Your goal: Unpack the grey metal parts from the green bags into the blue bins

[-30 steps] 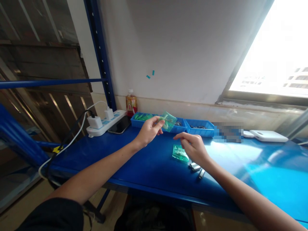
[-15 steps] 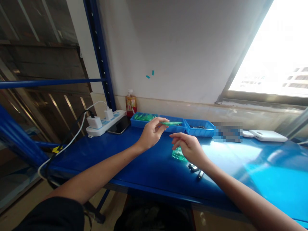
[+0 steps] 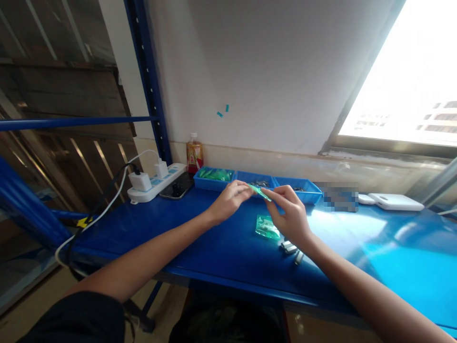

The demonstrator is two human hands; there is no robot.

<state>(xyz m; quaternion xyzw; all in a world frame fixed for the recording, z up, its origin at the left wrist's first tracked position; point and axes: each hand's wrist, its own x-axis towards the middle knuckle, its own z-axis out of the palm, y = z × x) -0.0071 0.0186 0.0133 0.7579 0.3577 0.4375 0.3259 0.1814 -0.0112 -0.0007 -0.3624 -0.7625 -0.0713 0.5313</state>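
Note:
Between my two hands a small green plastic bag (image 3: 259, 191) is held above the table. My left hand (image 3: 229, 201) pinches its left end, and the fingers of my right hand (image 3: 290, 212) close on its right end. Below them, flat on the blue tabletop, lies another green plastic bag (image 3: 267, 227) with something pale inside that I cannot make out. Several short metal cylinders (image 3: 290, 248) rest beside it, partly under my right wrist. Behind my hands stand blue bins: one with green bags (image 3: 215, 174), two with small dark metal parts (image 3: 260, 183).
A power strip (image 3: 157, 183) with plugs and cables, a phone (image 3: 177, 186) and a bottle (image 3: 193, 153) stand at the back left. White devices (image 3: 395, 202) lie at the back right, beside a blurred-out patch. A blue shelf post (image 3: 146, 71) rises at the left.
My right hand has risen and taken hold of the green bag's right end. The bag has tilted, its right end lower. My left hand keeps its grip, slightly lower.

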